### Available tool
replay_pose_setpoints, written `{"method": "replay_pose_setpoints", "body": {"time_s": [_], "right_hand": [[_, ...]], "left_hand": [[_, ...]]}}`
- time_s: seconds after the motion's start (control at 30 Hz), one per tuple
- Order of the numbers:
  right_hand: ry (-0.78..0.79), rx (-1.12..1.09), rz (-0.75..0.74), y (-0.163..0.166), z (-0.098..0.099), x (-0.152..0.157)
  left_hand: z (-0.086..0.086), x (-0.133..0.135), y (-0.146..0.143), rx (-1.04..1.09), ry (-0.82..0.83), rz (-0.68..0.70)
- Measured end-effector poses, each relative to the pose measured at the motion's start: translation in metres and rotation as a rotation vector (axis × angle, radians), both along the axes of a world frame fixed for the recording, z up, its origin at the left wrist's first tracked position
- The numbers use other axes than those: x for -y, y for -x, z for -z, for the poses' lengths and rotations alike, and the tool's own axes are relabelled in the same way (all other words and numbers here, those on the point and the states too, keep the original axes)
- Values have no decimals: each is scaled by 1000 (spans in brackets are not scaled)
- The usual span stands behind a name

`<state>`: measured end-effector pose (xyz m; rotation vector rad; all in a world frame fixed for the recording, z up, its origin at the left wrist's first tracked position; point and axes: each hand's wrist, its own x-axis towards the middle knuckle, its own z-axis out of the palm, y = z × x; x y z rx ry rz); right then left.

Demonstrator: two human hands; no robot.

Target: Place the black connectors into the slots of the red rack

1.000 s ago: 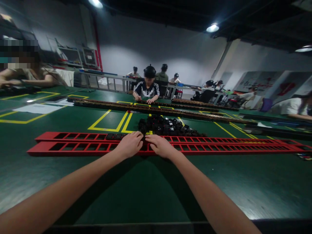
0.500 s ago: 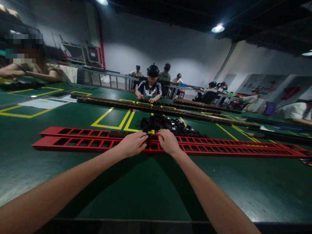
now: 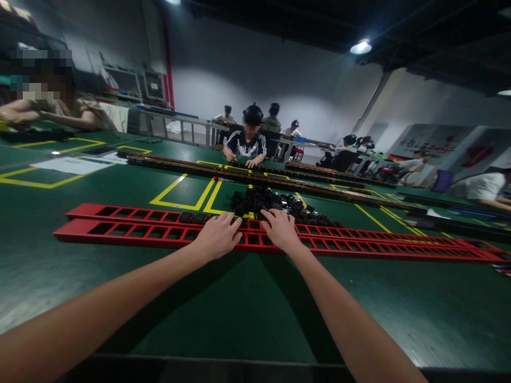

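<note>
Both hands on the red slotted rails (image 3: 139,232).
The left hand (image 3: 219,235) lies flat, gripping nothing; the right hand (image 3: 280,230) has curled fingers, contents not discernible. The black parts pile (image 3: 275,201) lies just beyond them.

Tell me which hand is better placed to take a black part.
Probably the right hand: its fingers lie beside the pile of small black parts; the left hand rests on the red slotted frame.

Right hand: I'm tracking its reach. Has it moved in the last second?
Yes. The right hand went forward across the red rails, away from the person, fingertips now at the pile of black parts.
</note>
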<state>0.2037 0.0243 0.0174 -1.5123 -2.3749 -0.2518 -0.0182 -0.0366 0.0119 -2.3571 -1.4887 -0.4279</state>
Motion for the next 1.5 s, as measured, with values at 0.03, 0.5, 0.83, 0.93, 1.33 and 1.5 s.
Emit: {"method": "replay_pose_setpoints", "body": {"time_s": [0.03, 0.5, 0.83, 0.93, 1.33, 1.5], "right_hand": [[5, 11, -15, 0, 0, 0], [60, 134, -123, 0, -3, -4], [91, 27, -110, 1, -2, -4], [93, 7, -109, 0, -1, -5], [15, -76, -124, -4, 2, -11], [-93, -281, -174, -9, 1, -12]], "left_hand": [[2, -1, 1, 9, 0, 29], [16, -16, 9, 71, 90, 192], [13, -16, 8, 84, 96, 197], [12, -15, 8, 84, 95, 195], [9, -15, 8, 44, 93, 190], [10, -14, 8, 45, 94, 180]]}}
